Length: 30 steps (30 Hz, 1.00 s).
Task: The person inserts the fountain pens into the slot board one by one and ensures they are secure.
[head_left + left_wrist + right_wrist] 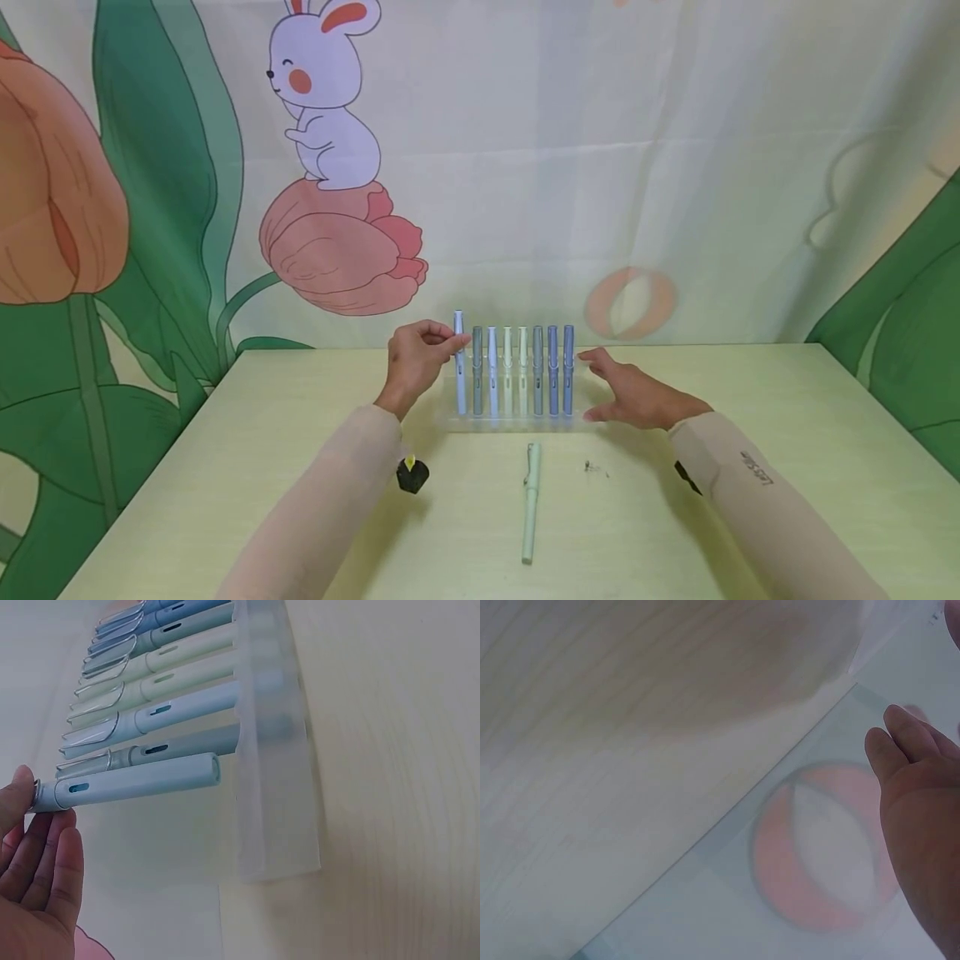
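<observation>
My left hand (pixel 411 367) pinches a light blue pen (pixel 461 387) near its clip, between thumb and fingers, at the left end of a clear pen rack (pixel 510 425). In the left wrist view this pen (pixel 142 784) has its free end just short of the frosted rack wall (pixel 281 810). Several blue, grey and pale green pens (pixel 187 701) stand upright in a row in the rack. Beside the rack's right end, my right hand (pixel 637 396) holds nothing, thumb and fingers spread apart. A pale green pen (pixel 531 504) lies on the table before the rack.
Small dark bits (pixel 592 468) lie on the pale wood-look table (pixel 300 492), right of the lying pen. Behind the table hangs a cloth (pixel 525 167) printed with a rabbit and tulips. A black object (pixel 412 475) shows by the left sleeve.
</observation>
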Each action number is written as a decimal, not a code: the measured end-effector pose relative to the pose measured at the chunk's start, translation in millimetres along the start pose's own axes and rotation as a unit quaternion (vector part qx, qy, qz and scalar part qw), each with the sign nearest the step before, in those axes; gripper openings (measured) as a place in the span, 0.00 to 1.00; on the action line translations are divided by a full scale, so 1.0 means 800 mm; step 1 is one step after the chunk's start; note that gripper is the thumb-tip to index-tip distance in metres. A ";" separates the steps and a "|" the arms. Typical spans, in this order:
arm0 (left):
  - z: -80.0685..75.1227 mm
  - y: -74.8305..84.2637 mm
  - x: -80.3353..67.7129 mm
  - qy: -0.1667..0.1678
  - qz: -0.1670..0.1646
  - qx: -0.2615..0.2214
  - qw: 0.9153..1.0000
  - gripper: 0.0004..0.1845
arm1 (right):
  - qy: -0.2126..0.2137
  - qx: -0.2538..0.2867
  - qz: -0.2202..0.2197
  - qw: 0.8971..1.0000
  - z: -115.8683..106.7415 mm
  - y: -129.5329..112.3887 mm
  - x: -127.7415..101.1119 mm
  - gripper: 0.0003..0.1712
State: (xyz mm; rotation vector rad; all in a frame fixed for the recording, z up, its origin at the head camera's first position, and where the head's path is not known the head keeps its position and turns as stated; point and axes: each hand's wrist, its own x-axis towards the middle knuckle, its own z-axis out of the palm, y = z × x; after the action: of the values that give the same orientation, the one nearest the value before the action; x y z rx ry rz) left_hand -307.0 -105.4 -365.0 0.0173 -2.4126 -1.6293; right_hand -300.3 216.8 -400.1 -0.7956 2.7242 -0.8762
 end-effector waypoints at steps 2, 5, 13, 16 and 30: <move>0.001 -0.002 0.001 0.002 -0.003 -0.001 1.000 0.11 | 0.001 0.000 -0.002 1.000 0.000 0.000 -0.001 0.50; 0.003 -0.004 0.003 0.004 -0.010 0.000 1.000 0.11 | 0.000 0.000 -0.006 1.000 0.000 -0.001 -0.001 0.50; 0.005 -0.010 0.003 0.007 -0.020 -0.001 1.000 0.10 | 0.002 -0.001 -0.009 1.000 0.000 0.000 -0.002 0.50; 0.006 -0.010 0.003 0.012 -0.017 0.011 1.000 0.10 | 0.003 -0.005 -0.009 1.000 0.000 0.000 -0.002 0.50; 0.012 -0.020 0.005 0.000 -0.035 0.039 0.999 0.11 | 0.002 -0.005 -0.002 1.000 0.000 -0.002 -0.002 0.50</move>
State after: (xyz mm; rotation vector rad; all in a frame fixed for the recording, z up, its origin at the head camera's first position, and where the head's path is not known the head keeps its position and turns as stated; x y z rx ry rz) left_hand -314.6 -103.5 -381.9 0.1170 -2.5020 -1.5624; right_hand -298.2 216.5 -399.4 -0.8017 2.7329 -0.8656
